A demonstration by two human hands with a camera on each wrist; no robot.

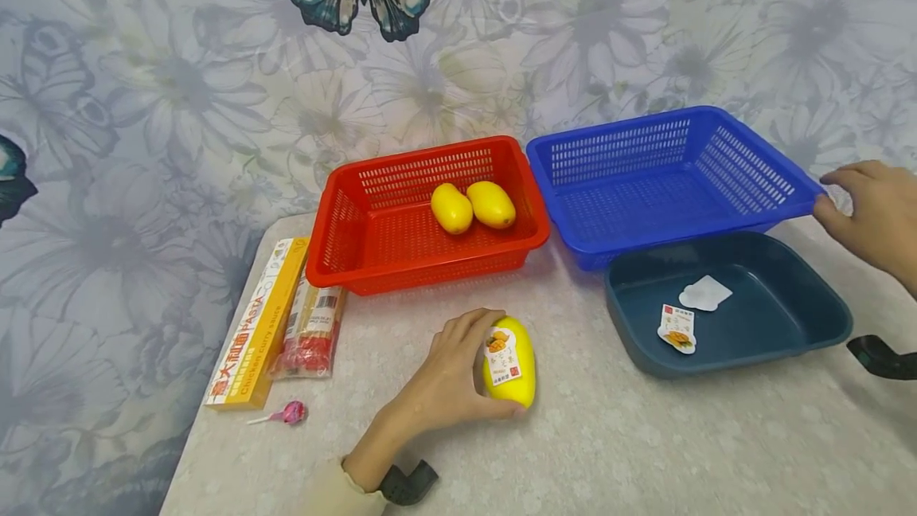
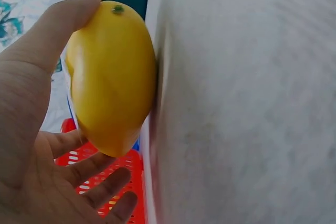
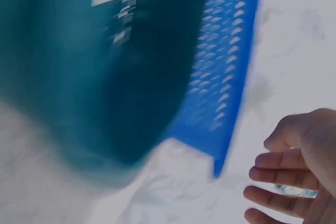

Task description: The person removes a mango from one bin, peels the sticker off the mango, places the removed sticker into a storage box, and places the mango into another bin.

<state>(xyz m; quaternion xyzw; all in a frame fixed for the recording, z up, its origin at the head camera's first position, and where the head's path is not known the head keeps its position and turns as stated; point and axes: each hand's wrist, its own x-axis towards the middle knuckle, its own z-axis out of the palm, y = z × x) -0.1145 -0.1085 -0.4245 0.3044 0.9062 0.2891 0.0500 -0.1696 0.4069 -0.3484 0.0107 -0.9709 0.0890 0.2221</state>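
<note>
In the head view my left hand [image 1: 446, 377] pinches a yellow mango [image 1: 526, 365] between thumb and fingers, low over the tabletop. A white sticker with an orange fruit picture [image 1: 503, 355] sits on its upper face. The left wrist view shows the thumb at the stem end of the mango [image 2: 113, 77] and fingertips at the other end. My right hand [image 1: 877, 213] is beside the right corner of the blue basket [image 1: 781, 189], holding nothing; the right wrist view shows a gap between its loosely spread fingers and the basket.
Two yellow mangoes [image 1: 491, 205] lie in the red basket [image 1: 423, 271]. A dark teal tub [image 1: 781, 325] holds a sticker [image 1: 677, 329] and a white paper piece [image 1: 705, 293]. At left are a pasta box [image 1: 259, 325], a clear packet [image 1: 311, 333] and a lollipop [image 1: 292, 412].
</note>
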